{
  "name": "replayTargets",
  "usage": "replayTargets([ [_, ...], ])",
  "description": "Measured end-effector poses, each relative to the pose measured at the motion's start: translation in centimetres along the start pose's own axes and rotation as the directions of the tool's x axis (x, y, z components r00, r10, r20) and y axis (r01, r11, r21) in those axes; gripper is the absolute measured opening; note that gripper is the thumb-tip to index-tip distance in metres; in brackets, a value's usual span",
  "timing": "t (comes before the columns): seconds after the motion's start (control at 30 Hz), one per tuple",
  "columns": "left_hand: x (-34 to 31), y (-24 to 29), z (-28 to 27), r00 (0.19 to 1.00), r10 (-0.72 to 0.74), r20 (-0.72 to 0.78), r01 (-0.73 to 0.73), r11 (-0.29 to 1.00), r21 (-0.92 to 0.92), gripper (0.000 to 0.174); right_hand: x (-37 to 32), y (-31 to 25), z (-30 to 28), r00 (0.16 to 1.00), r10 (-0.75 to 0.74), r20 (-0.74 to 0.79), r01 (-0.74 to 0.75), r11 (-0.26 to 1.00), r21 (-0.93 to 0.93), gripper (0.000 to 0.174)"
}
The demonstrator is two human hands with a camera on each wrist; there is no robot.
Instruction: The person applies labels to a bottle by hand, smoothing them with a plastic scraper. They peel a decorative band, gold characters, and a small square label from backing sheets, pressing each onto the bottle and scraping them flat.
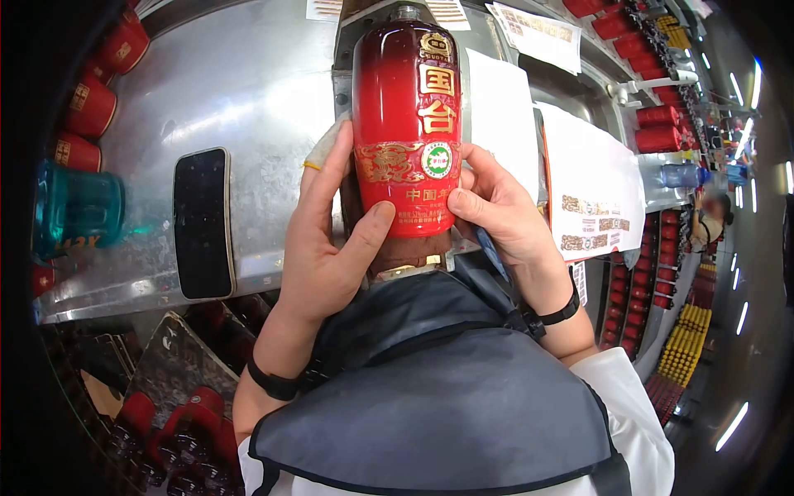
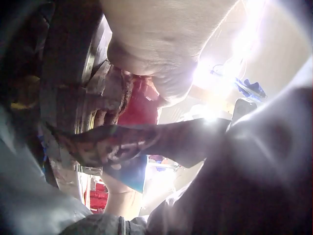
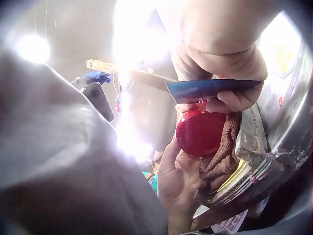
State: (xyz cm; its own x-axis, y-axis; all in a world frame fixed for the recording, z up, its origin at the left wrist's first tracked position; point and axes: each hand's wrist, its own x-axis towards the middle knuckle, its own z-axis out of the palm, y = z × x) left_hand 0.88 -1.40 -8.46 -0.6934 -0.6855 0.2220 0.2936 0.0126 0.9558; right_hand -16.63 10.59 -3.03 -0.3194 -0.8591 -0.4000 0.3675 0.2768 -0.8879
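Note:
A red liquor bottle [image 1: 404,124] with gold characters and a round green-and-white label lies with its neck pointing away from the person. My left hand [image 1: 324,236] grips its left side, thumb over the front near the base. A grey cover with a yellow band sits on one left finger. On the right side of the bottle, my right hand [image 1: 504,211] holds it with thumb and forefinger. The same hand also keeps a thin blue flat strip [image 3: 210,89] in its fingers. Under the base is a brown cloth [image 3: 222,159]; the bottle's round red bottom faces the person.
A black phone [image 1: 203,223] lies on the metal table [image 1: 256,99], left of the bottle. Farther left stands a teal jug [image 1: 83,207]. Printed label sheets [image 1: 591,182] lie to the right. Red bottles [image 1: 178,430] sit below the table's left edge, with more along the right.

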Motion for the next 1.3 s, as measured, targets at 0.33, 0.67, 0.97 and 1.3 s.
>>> replayTargets([
  [0.33,0.3,-0.2,-0.5,0.997,-0.075,0.009,0.076,0.986,-0.147,0.067,-0.1,-0.5,0.6,1.0,0.014,-0.007,-0.014,1.0,-0.004,0.055],
  [0.67,1.1,-0.2,0.6,0.996,-0.08,-0.038,0.083,0.994,0.076,0.075,-0.2,-0.5,0.7,1.0,0.001,-0.031,-0.003,0.999,-0.038,0.054],
  [0.97,0.7,-0.1,0.7,0.99,-0.141,0.018,0.142,0.988,-0.055,0.076,0.5,0.6,-2.1,0.997,-0.066,-0.036,0.065,0.998,-0.016,0.035],
  [1.3,0.4,0.3,0.4,0.998,-0.01,0.068,-0.011,0.951,0.31,0.12,-2.7,-2.3,-0.3,0.973,-0.229,-0.033,0.216,0.95,-0.224,0.037],
])
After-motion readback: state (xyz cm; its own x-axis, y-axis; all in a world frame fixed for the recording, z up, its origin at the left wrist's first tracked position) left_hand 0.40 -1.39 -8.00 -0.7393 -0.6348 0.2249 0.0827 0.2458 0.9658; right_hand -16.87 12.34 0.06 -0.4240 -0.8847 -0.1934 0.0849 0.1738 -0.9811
